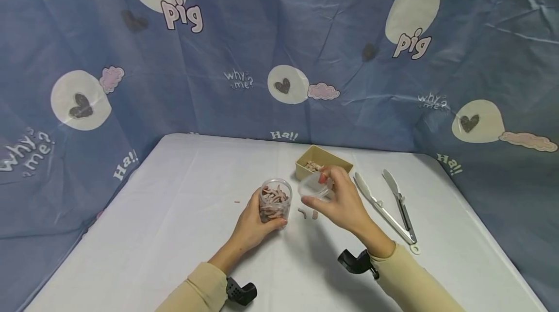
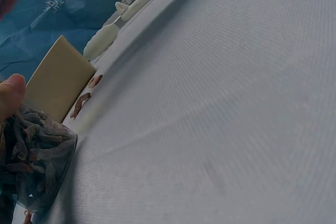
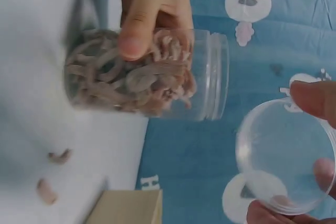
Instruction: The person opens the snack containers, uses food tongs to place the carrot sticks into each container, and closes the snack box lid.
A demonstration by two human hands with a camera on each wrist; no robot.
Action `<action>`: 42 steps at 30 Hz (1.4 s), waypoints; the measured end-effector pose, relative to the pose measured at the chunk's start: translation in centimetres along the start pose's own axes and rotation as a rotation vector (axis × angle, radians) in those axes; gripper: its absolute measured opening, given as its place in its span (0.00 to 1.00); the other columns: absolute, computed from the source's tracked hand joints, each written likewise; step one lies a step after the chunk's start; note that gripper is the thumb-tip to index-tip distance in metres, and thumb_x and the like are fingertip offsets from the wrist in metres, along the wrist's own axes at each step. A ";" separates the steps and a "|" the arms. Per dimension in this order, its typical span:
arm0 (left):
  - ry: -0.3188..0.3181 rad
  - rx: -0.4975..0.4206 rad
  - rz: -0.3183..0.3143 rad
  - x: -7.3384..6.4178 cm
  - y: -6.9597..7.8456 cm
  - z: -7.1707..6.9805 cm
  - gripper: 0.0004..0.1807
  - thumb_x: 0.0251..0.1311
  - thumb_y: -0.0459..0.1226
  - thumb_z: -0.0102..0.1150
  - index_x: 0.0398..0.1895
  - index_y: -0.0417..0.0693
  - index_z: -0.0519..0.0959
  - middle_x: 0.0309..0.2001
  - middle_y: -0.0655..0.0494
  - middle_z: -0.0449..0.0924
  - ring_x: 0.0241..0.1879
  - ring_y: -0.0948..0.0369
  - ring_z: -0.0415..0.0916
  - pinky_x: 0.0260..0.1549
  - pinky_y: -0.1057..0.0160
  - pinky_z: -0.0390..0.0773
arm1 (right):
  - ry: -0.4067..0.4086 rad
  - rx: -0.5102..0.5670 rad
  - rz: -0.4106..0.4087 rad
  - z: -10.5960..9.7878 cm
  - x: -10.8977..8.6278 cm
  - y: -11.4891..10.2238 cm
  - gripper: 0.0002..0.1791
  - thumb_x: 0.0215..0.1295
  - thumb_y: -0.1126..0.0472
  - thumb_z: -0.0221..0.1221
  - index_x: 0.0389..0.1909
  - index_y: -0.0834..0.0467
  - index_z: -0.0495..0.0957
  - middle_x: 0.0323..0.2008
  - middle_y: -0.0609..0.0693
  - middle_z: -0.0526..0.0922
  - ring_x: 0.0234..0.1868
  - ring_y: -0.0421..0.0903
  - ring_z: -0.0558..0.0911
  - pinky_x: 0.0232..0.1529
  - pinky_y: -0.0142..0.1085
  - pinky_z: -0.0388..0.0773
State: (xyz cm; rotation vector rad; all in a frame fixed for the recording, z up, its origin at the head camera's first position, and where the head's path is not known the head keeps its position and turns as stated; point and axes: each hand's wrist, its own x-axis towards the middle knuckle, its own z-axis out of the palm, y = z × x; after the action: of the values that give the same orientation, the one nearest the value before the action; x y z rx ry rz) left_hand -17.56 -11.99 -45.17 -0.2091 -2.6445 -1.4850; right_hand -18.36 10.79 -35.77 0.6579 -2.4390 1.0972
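A clear plastic jar (image 1: pixel 276 200) holds many brownish-pink, curled dried pieces, and its mouth is uncovered. My left hand (image 1: pixel 252 227) grips the jar round its side, the thumb across the front. In the right wrist view the jar (image 3: pixel 202 77) shows its threaded rim and the pieces filling most of it. To the right, my right hand (image 1: pixel 338 200) pinches a clear round lid (image 1: pixel 312 186) by its edge, apart from the jar. The same lid (image 3: pixel 283 156) shows between thumb and fingers in the right wrist view.
Behind the right hand stands a yellowish box (image 1: pixel 303 171) with more pieces inside. Metal tongs (image 1: pixel 384 210) lie spread on the right of the white table (image 1: pixel 183 220). Two loose pieces (image 1: pixel 315 214) lie in front of the box, and a small bit (image 1: pixel 237 202) lies left of the jar.
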 end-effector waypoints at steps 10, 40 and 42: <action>-0.010 -0.011 0.001 0.1 -0.1 -0.1 0.54 0.51 0.53 0.73 0.76 0.50 0.52 0.67 0.45 0.68 0.66 0.47 0.69 0.65 0.41 0.68 | -0.160 0.180 0.000 2.5 3.1 -1.1 0.17 0.50 0.57 0.75 0.29 0.54 0.74 0.61 0.55 0.80 0.65 0.54 0.75 0.67 0.56 0.68; -0.005 -0.033 0.020 0.1 -0.1 -0.1 0.54 0.49 0.50 0.75 0.75 0.47 0.53 0.67 0.44 0.68 0.67 0.47 0.68 0.66 0.41 0.67 | -0.553 0.202 -0.284 4.0 4.3 1.1 0.27 0.59 0.62 0.67 0.60 0.57 0.73 0.68 0.58 0.71 0.69 0.55 0.68 0.69 0.50 0.66; -0.006 -0.036 0.022 0.1 -0.1 -0.1 0.54 0.49 0.49 0.75 0.75 0.47 0.53 0.67 0.44 0.68 0.67 0.47 0.68 0.65 0.41 0.67 | -0.590 0.203 -0.330 3.9 4.6 1.4 0.29 0.60 0.62 0.66 0.62 0.58 0.71 0.69 0.59 0.70 0.69 0.55 0.68 0.69 0.49 0.66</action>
State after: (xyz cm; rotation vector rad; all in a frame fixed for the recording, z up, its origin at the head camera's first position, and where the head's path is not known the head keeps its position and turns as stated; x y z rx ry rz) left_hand -17.67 -12.15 -45.16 -0.2452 -2.6129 -1.5293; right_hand -23.46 7.42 -36.58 1.5780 -2.5444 1.1360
